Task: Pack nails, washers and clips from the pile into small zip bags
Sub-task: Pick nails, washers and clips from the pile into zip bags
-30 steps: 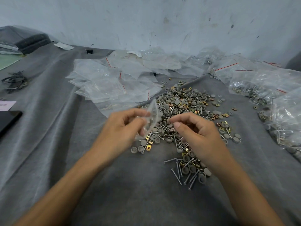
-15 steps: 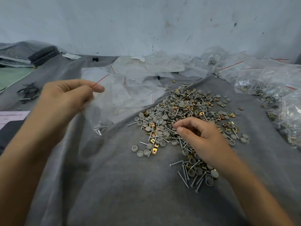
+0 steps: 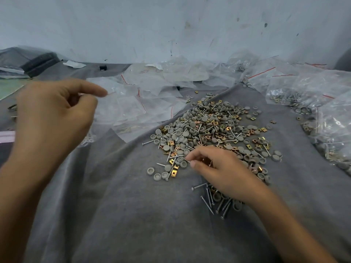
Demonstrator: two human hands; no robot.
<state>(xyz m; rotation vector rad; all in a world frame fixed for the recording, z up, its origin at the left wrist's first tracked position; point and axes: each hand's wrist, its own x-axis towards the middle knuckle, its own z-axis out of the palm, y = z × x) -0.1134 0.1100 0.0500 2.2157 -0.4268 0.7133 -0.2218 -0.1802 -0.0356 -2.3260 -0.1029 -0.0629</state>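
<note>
Scuffed pale wall point(image 3: 171, 25), perhaps plaster

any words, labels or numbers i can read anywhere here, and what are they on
No text can be read anywhere in this view.
Empty zip bags: red lines only, no print.
Filled bags: no label visible.
Pale slip at the left edge: cut off and blurred, nothing legible.
Wall: stains and scuffs, no writing.

Left hand point(image 3: 51, 118) aloft by a blurred zip bag point(image 3: 108, 109); right hand point(image 3: 228, 171), fingers point(image 3: 198, 154) round a nail point(image 3: 187, 160), at the pile point(image 3: 209, 128) edge.
</note>
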